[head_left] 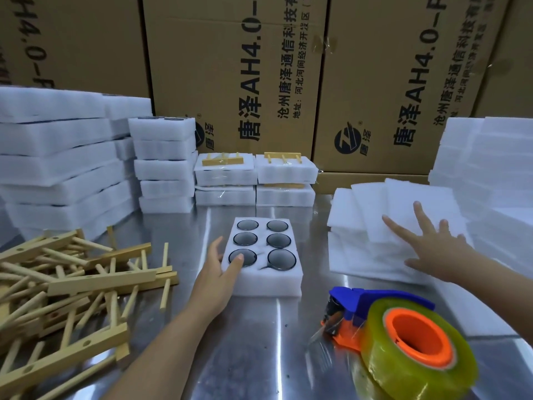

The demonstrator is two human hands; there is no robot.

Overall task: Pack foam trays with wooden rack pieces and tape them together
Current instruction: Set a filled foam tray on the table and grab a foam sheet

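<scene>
Head view. A white foam tray (261, 280) lies at the middle of the metal surface (253, 347). Its long axis runs from near to far, and the far end leans slightly left. Six round wells sit in two columns of three, each showing a dark glassy rim.

The left grip (215, 269), a bare hand, rests against the tray's near-left corner. Its fingers are fairly straight and one tip touches the edge of the near-left well; it clasps nothing. The right grip (429, 243) is spread wide, palm down, on a fanned stack of flat foam sheets (372, 203) to the right of the tray.

A loose pile of wooden rack pieces (72, 278), bars with pegs pointing many ways, lies at the left, well apart from the tray. A tape dispenser (375, 301), blue and orange with a yellowish roll, rests on the near right of the surface.

Behind the tray stand taped foam packs (226, 174), two stacks side by side, each with a wooden piece on top. Taller stacks of foam trays (57, 157) fill the left. Printed cardboard boxes (230, 67) close the background.
</scene>
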